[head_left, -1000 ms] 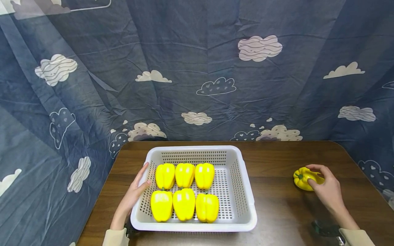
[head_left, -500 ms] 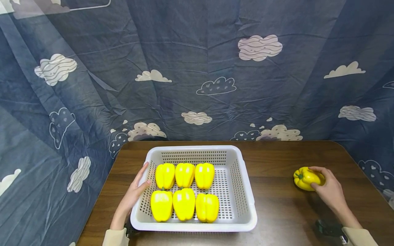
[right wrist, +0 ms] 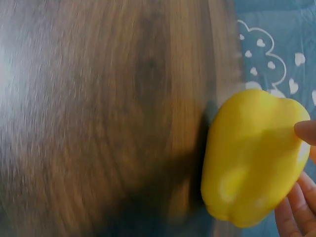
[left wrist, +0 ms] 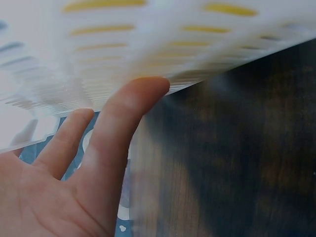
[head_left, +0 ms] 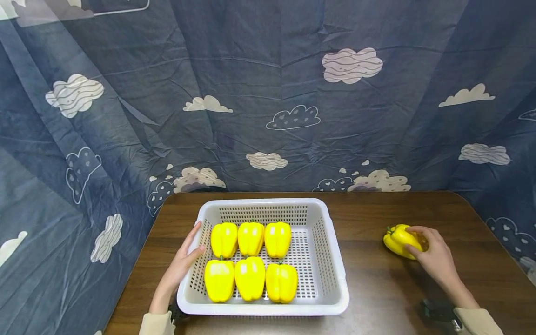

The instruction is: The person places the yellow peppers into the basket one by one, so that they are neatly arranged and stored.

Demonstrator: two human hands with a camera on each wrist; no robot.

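My right hand (head_left: 435, 255) grips a yellow bell pepper (head_left: 400, 241) over the right side of the table, its green stem pointing left and away. In the right wrist view the pepper (right wrist: 254, 160) fills the lower right, with the thumb (right wrist: 306, 131) on its side and other fingers below it. My left hand (head_left: 181, 263) rests with straight fingers at the left rim of a white perforated plastic basket (head_left: 264, 309). Two rows of yellow bell peppers (head_left: 250, 278) lie inside, on the left and middle of the basket floor. In the left wrist view, the thumb (left wrist: 121, 116) lies against the basket wall.
The basket stands on a brown wood-grain table (head_left: 368, 279), left of its middle. A dark blue cloth with cloud prints (head_left: 293, 93) hangs behind the table and along its sides. Part of the basket floor (head_left: 302, 242) shows bare at the right.
My right hand has closed further round the pepper and moved it left, tilting its stem upward. The left hand and the basket stay where they were.
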